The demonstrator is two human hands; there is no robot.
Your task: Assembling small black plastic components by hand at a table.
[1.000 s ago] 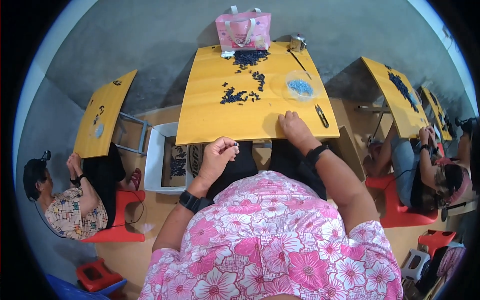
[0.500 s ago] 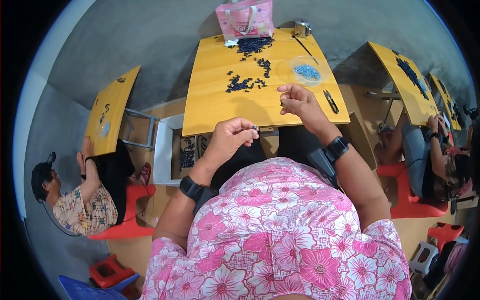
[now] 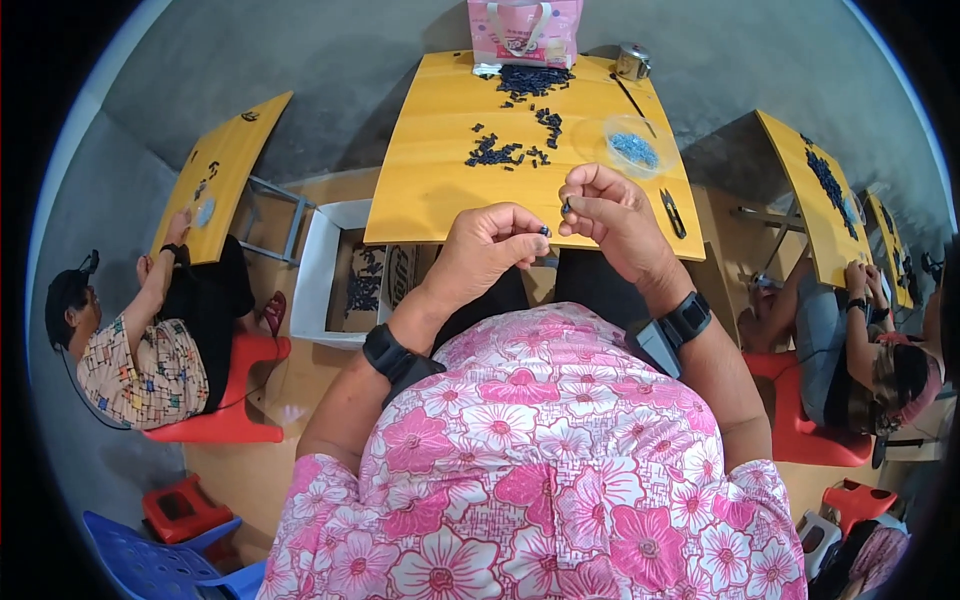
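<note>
Over the near edge of the yellow table, my left hand [image 3: 492, 250] pinches a small black tubular piece [image 3: 545, 231] between thumb and forefinger. Just right of it, my right hand [image 3: 612, 215] is raised with thumb and fingertips closed on a tiny dark piece [image 3: 567, 207], too small to make out fully. The fingertips of both hands are close but apart. Beyond them lies a loose scatter of small black pieces [image 3: 494, 152]. A clear round bowl [image 3: 655, 168] of small light-blue pieces stands behind my right hand.
Thread snips [image 3: 673, 214] lie at the table's right edge. At the back are a larger black heap [image 3: 535, 80], a pink bag [image 3: 525, 35], a metal pot [image 3: 633, 62] and a thin dark rod [image 3: 628, 97]. A white box [image 3: 318, 275] stands left below. Other people sit at side tables.
My hands have come closer together, and the fingers of my right hand have closed into a tighter pinch. The whole view has shifted slightly. The person at left has moved a hand onto their table.
</note>
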